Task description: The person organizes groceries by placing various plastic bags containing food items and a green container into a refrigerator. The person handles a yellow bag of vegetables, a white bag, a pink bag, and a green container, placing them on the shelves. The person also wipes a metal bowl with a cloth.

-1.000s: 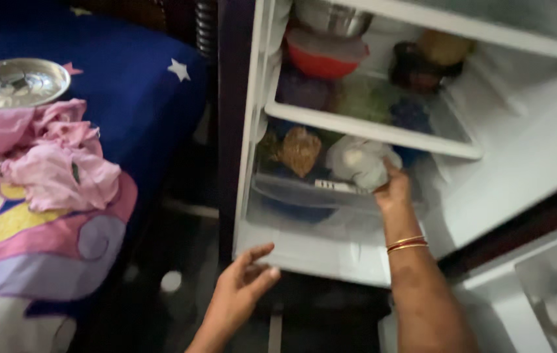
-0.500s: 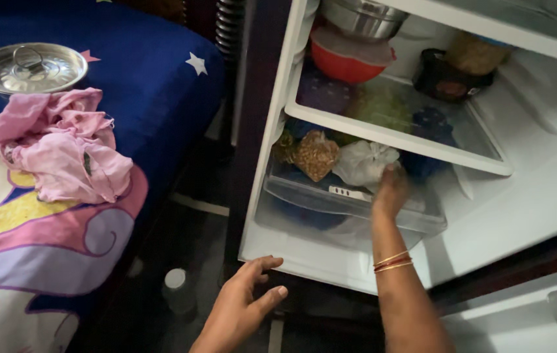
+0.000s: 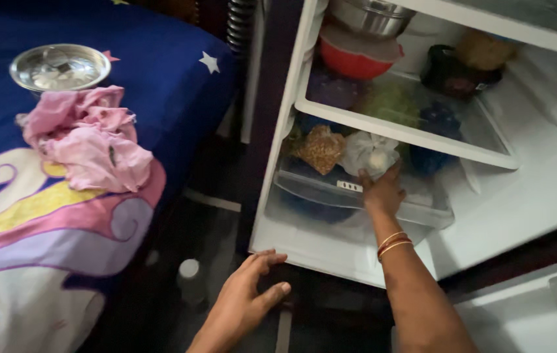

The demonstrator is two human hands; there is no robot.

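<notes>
An open fridge fills the right half of the head view. My right hand (image 3: 381, 191), with bangles at the wrist, reaches into the clear bottom drawer (image 3: 422, 212) and touches a white tied bag (image 3: 370, 153); whether the fingers grip it cannot be seen. A brown speckled bag (image 3: 321, 149) lies just left of it. My left hand (image 3: 249, 297) hovers low with fingers spread, holding nothing, close to the fridge's bottom front edge (image 3: 304, 252).
A glass shelf (image 3: 396, 127) above the drawer carries a red bowl (image 3: 350, 59), a steel pot (image 3: 370, 14) and dark jars. To the left is a bed with a blue cartoon sheet (image 3: 161, 85), a pink cloth (image 3: 89, 137) and a steel lid (image 3: 59, 67). A small bottle (image 3: 189, 278) stands on the dark floor.
The view has shifted left and closer. My right hand slid a little left onto the white bag. My left hand stayed low near the fridge's bottom edge.
</notes>
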